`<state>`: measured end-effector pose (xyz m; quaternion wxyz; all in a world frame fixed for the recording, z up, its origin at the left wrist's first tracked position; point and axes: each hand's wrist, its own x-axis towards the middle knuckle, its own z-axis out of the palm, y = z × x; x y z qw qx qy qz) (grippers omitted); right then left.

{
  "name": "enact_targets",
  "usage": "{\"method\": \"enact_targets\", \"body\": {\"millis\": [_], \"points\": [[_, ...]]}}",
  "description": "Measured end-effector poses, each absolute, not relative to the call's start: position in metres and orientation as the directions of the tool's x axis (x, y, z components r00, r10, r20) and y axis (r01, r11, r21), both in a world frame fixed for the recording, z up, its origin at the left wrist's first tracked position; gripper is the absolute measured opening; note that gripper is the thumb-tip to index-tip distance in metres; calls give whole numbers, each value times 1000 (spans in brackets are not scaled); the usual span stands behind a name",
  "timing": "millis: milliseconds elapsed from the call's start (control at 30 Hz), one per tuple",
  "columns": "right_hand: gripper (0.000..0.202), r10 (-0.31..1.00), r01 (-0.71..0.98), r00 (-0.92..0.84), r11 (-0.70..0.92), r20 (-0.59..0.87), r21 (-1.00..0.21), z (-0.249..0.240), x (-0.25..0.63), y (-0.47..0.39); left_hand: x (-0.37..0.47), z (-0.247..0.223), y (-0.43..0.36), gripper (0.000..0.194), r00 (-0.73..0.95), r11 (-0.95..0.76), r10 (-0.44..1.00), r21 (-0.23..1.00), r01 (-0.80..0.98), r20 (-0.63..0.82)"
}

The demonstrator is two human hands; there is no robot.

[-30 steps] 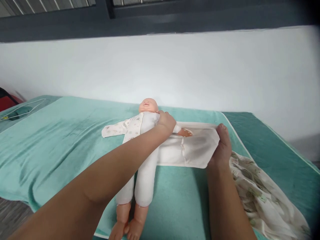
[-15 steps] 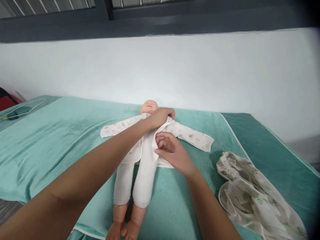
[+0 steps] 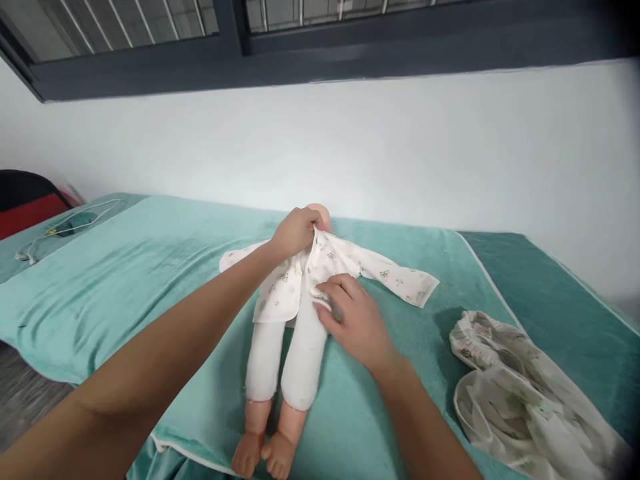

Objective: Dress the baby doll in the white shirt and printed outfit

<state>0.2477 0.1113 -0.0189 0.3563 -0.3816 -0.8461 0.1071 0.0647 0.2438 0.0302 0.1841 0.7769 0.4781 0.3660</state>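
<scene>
The shirt (image 3: 333,262) lies nearer closed on the doll (image 3: 306,360), left hand (image 3: 296,232) pinching its collar (image 3: 319,235), right hand (image 3: 357,321) half-curled at its hem (image 3: 323,303), hold unclear.

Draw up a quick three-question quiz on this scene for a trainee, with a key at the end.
1. Multiple choice: where does the left hand hold the shirt?
A) By a sleeve cuff
B) Near the doll's neck
C) At the bottom hem

2. True or false: the right hand is on the crumpled patterned cloth.

3. Fill the gap: the doll lies on a ____ sheet.

Key:
1. B
2. False; the right hand is at the lower edge of the shirt's front.
3. Green
</scene>
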Motion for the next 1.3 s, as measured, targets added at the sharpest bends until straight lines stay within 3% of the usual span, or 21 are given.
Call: {"method": "enact_targets", "body": {"millis": [100, 200, 400, 533, 633, 767, 1000, 1133, 1300], "points": [[18, 667, 606, -402, 707, 628, -363, -27, 238, 111, 64, 25, 244, 16, 170, -379, 917, 657, 652, 361], [17, 580, 574, -427, 767, 694, -287, -29, 227, 106, 66, 16, 244, 15, 46, -276, 949, 755, 595, 311], [15, 532, 474, -471, 826, 704, -306, -26, 228, 103, 66, 13, 250, 15, -119, -146, 972, 915, 375, 204], [20, 559, 516, -469, 802, 684, -302, -26, 238, 106, 65, 16, 251, 15, -209, -59, 972, 971, 231, 109], [14, 603, 562, -488, 770, 631, -301, -27, 239, 108, 64, 14, 245, 13, -206, -83, 969, 964, 252, 137], [12, 603, 546, -512, 778, 612, -310, -27, 237, 109, 63, 10, 226, 24, -218, -154, 937, 883, 444, 274], [11, 582, 432, -505, 810, 637, -397, -27, 238, 106, 58, 23, 216, 11, -90, 7, 993, 718, 696, 77], [8, 592, 405, -493, 805, 638, -434, -28, 239, 105, 62, 34, 222, 10, -76, -15, 990, 613, 790, 121], [9, 612, 387, -482, 791, 628, -474, -28, 239, 106, 70, 35, 228, 10, -116, -64, 975, 742, 667, 189]]}}
